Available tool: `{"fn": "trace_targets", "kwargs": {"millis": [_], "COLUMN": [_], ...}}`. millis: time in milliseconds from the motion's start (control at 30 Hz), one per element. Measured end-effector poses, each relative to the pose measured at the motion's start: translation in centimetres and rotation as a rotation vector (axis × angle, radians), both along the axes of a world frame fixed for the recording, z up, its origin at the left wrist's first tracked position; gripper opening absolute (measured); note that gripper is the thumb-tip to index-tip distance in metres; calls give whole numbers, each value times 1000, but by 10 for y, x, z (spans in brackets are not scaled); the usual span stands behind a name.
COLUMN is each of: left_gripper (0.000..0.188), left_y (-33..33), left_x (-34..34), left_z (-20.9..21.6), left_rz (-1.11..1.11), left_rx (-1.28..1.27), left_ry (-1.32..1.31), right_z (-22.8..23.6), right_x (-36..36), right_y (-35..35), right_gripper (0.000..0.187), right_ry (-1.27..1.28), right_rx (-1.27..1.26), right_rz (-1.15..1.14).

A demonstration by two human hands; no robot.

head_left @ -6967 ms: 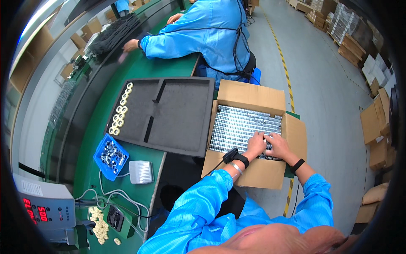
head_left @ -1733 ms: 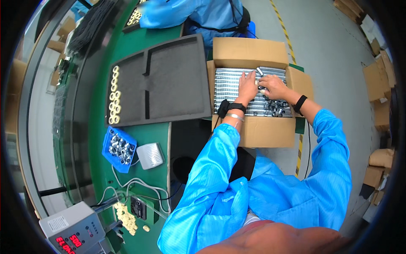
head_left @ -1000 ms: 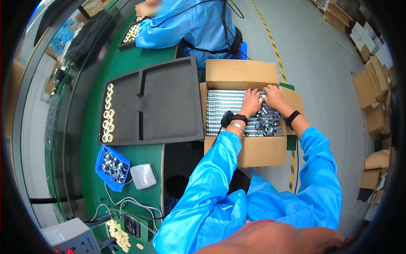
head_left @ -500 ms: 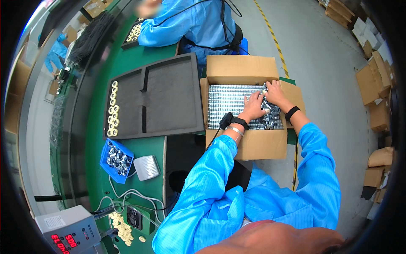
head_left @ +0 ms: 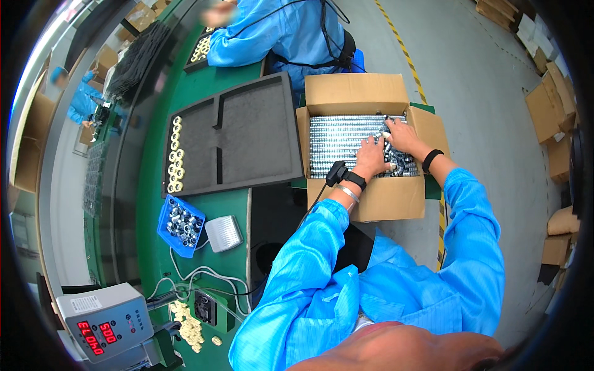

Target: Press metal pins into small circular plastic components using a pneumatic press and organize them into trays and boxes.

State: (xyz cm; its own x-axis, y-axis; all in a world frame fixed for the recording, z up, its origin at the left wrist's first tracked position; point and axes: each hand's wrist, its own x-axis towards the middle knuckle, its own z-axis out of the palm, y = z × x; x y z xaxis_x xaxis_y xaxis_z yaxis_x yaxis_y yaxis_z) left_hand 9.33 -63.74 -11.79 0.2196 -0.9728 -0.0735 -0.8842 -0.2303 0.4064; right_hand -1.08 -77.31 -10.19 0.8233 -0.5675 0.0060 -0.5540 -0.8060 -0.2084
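An opened cardboard box (head_left: pixel 391 205) holds shiny metal collars (head_left: pixel 337 145) packed in straight rows, with a loose jumble of the same parts at its right side. My left hand (head_left: pixel 371 156) lies over the right ends of the rows, its fingers apart and its thumb, with a pale cover on the tip, out toward the loose parts. Just beyond it, my right hand (head_left: pixel 403 135) reaches into the far right part of the box. Its thumb and fingers are spread and touch the collars; their tips are partly lost among the metal.
On the green bench (head_left: pixel 148 229) left of the box sits a black foam tray (head_left: pixel 257 136) with cream rings (head_left: pixel 176 154) along its left side. Nearer are a blue bin (head_left: pixel 180 226) of metal parts, a white pedal-like block (head_left: pixel 224 234), cables and a grey display unit (head_left: pixel 105 321). A co-worker (head_left: pixel 291 37) sits beyond.
The whole view has shifted slightly, so the bench and box appear moved. Both hands stay over the loose collars, with only small finger movements.
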Motion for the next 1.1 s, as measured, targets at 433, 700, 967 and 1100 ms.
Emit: {"fn": "trace_targets", "kwargs": {"millis": [433,700,967,1100], "left_gripper": [57,58,67,60], "left_y": [-24,-40,-28,-11], "left_x": [-15,-24,-14,22], "left_z": [-34,-20,116,183], "left_rz": [145,224,355,428], "left_rx": [-451,-486,-662,-866], "left_ry": [693,704,597,440], "right_z": [-49,-15,113,178], "right_x": [-2,2,31,81], "right_y": [17,10,12,18], "right_gripper": [23,13,18,18], "right_ry": [-296,-815,-879,-907], "right_rx": [277,1156,1129,1159], "right_rz": [-273,-471,-213,12]}}
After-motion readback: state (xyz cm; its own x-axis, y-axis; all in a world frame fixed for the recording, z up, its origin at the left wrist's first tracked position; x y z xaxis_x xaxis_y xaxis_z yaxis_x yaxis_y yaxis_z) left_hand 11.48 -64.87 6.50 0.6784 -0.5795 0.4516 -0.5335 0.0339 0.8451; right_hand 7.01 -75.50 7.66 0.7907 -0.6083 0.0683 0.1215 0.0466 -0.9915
